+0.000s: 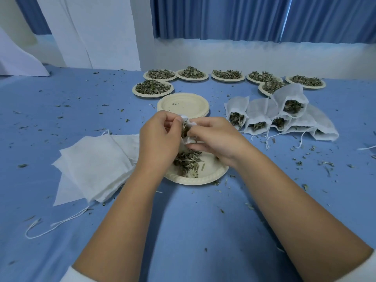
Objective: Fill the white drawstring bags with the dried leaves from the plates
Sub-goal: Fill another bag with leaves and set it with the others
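A white drawstring bag (188, 127) is held above a cream plate (211, 174) in the middle of the blue table. My left hand (160, 137) pinches the bag's top edge, and my right hand (215, 139) grips its other side. Dried leaves show in the bag's mouth between my fingers. A heap of dried leaves (188, 161) lies on the plate under my hands. The bag's lower part is hidden behind my hands.
A pile of flat white bags (91, 163) lies at the left. Filled bags (280, 117) lie at the right. A stack of leafless plates (183, 104) sits behind my hands, with several plates of leaves (152, 87) along the back. Loose leaf bits litter the cloth.
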Tool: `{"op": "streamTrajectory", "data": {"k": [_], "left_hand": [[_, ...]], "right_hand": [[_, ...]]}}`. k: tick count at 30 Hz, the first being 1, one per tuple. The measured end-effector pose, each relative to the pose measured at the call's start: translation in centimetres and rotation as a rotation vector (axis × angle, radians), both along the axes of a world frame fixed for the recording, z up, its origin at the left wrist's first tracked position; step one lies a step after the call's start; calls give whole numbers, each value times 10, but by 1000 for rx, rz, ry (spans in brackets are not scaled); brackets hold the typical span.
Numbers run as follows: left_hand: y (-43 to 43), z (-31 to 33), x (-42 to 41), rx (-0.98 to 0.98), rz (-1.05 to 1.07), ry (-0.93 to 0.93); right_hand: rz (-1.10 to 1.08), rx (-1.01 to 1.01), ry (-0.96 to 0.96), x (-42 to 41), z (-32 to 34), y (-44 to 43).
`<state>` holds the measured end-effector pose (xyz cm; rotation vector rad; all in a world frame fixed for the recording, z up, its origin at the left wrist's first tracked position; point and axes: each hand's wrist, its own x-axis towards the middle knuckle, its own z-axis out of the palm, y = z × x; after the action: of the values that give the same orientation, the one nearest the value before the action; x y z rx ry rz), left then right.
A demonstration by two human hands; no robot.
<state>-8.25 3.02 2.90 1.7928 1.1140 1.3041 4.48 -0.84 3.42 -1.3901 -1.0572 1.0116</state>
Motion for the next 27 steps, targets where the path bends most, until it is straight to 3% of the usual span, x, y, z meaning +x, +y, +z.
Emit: {"op": "streamTrajectory", "data": {"k": [3,9,11,17,22,27], "left_hand": [[-1,0,0,7,-11,7],[-1,4,-2,-193,-115,-129],[-1,3,-2,-178,-105,-125],[5,3,-6,-182,59,-289],[7,2,-6,-184,93,-320],[7,1,-5,-201,52,-309]], "right_hand": [[-38,-10,95,1,1,-2],[-145,66,4,-6,-12,1],[-131,77,-22,-10,-14,2],[55,109,-426,5,0,-7],[287,-90,-833,11,-3,-16],[427,-39,-992,-4,-11,-12]]}}
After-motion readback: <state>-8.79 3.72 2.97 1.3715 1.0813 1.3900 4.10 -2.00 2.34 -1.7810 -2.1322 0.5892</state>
